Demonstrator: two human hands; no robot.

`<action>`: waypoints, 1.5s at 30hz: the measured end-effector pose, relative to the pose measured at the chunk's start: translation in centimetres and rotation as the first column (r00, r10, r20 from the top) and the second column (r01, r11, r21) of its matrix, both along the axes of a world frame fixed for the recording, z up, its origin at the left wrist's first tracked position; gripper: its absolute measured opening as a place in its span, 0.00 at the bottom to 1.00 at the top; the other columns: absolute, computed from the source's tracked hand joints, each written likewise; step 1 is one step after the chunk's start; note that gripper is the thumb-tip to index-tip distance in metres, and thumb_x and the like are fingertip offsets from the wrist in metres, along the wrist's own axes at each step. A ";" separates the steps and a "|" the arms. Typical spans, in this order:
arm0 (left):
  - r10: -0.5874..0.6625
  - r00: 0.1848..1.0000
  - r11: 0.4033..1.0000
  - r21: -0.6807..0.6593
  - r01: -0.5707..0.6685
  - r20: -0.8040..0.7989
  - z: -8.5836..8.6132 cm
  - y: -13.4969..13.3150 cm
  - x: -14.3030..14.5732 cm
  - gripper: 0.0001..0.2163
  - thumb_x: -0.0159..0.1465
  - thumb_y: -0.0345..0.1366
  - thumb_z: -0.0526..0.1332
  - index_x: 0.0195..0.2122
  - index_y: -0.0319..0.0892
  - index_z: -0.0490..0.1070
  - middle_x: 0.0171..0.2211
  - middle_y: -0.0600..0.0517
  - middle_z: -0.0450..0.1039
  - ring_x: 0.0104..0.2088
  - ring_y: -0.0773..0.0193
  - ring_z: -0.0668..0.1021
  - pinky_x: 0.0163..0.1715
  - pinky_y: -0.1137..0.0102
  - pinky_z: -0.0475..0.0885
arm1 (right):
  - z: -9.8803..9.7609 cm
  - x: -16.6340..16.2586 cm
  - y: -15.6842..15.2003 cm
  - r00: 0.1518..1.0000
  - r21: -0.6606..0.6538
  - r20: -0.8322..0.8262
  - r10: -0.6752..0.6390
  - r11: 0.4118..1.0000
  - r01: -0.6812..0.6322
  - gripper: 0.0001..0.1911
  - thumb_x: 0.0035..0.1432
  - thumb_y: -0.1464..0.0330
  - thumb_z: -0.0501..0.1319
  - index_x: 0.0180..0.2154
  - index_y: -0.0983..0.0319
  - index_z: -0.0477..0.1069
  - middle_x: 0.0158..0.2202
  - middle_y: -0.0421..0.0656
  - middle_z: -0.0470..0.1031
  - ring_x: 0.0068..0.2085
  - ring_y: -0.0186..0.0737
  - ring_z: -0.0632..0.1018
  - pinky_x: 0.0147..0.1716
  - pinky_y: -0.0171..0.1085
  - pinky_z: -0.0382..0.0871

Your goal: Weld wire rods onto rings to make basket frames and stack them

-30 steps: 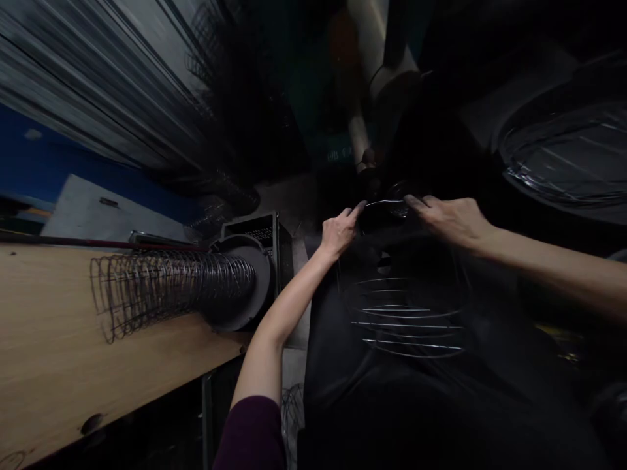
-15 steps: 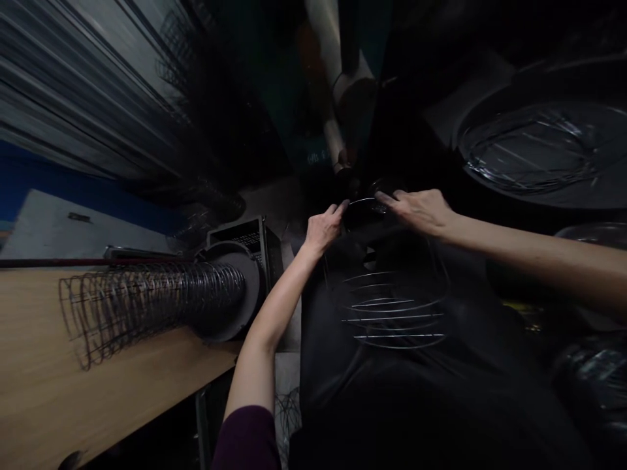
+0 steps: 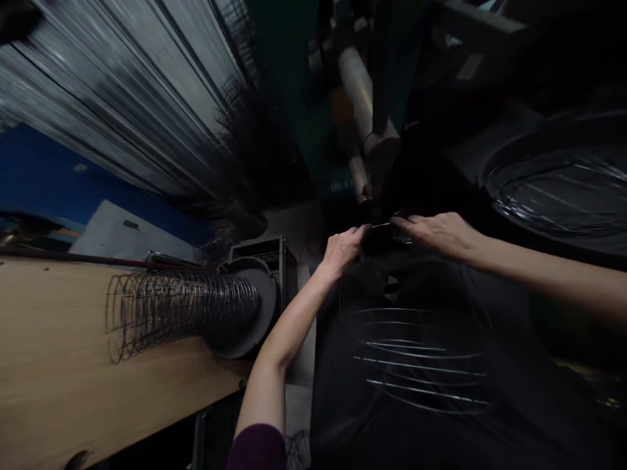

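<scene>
A round wire fan guard lies across my dark lap, its thin bright wires catching the light. My left hand pinches the guard's small far ring from the left, fingers curled. From the right, my right hand grips the same ring with fingers closed over it. Both hands sit close to a dark machine part just beyond the ring, which is hard to make out.
A wooden table lies at left with a long stack of nested wire guards on its side against a grey disc. A black crate stands behind it. A white roller rises ahead. Coiled wire rests at right.
The view has swung downward and slightly left. Both hands stay on the small ring, now pressed a little closer together; the guard lies lower in view.
</scene>
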State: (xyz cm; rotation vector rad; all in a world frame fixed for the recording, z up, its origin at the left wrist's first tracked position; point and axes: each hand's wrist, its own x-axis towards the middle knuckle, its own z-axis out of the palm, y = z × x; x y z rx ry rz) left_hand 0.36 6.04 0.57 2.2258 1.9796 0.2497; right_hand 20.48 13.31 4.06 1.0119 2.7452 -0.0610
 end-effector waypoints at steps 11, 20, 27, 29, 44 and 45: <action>0.026 0.980 0.999 0.043 -0.018 -0.197 6.5 1.6 -0.5 0.15 0.71 0.33 0.47 0.53 0.48 0.68 0.44 0.50 0.76 0.37 0.60 0.79 0.32 0.70 0.66 | 3.1 -1.2 2.3 1.000 0.083 0.013 -0.016 0.996 0.015 0.26 0.65 0.73 0.44 0.63 0.62 0.54 0.44 0.52 0.75 0.37 0.48 0.77 0.24 0.37 0.48; 0.046 0.991 0.999 0.016 -0.044 -0.123 6.6 3.2 -1.4 0.17 0.70 0.33 0.48 0.57 0.51 0.67 0.43 0.47 0.77 0.42 0.56 0.79 0.37 0.69 0.67 | 3.4 -1.9 4.1 0.998 0.010 -0.047 -0.031 0.999 0.031 0.25 0.65 0.73 0.44 0.63 0.61 0.56 0.48 0.51 0.75 0.39 0.47 0.76 0.27 0.37 0.53; 0.057 0.996 0.998 0.004 -0.057 -0.070 6.7 3.3 -1.4 0.16 0.70 0.35 0.49 0.55 0.51 0.69 0.44 0.46 0.77 0.42 0.56 0.78 0.38 0.70 0.66 | 2.9 -1.8 4.4 0.996 0.001 -0.077 -0.035 0.999 0.035 0.25 0.65 0.72 0.45 0.62 0.60 0.57 0.46 0.53 0.75 0.38 0.46 0.76 0.29 0.37 0.54; 0.050 0.997 0.999 0.004 -0.050 -0.057 6.7 3.3 -1.3 0.16 0.70 0.35 0.49 0.55 0.51 0.69 0.44 0.46 0.77 0.42 0.56 0.78 0.38 0.70 0.66 | 2.6 -1.7 4.7 0.995 -0.001 -0.095 -0.029 1.000 0.029 0.24 0.66 0.70 0.46 0.62 0.59 0.58 0.47 0.53 0.75 0.39 0.47 0.76 0.29 0.37 0.54; 0.077 0.995 0.997 0.010 -0.076 -0.067 6.7 3.4 -2.3 0.15 0.71 0.43 0.49 0.49 0.46 0.73 0.41 0.45 0.79 0.42 0.57 0.80 0.38 0.71 0.68 | 3.1 -2.9 4.7 0.987 -0.020 -0.125 -0.106 0.994 0.104 0.24 0.68 0.58 0.41 0.52 0.62 0.68 0.38 0.53 0.76 0.37 0.49 0.78 0.29 0.36 0.60; 0.068 0.996 0.998 0.007 -0.068 -0.053 6.7 3.4 -2.5 0.16 0.71 0.43 0.49 0.49 0.45 0.73 0.41 0.45 0.79 0.42 0.57 0.80 0.38 0.72 0.68 | 3.2 -2.9 4.7 0.985 -0.023 -0.131 -0.114 0.993 0.112 0.25 0.68 0.57 0.41 0.52 0.62 0.68 0.38 0.52 0.76 0.37 0.49 0.78 0.30 0.37 0.60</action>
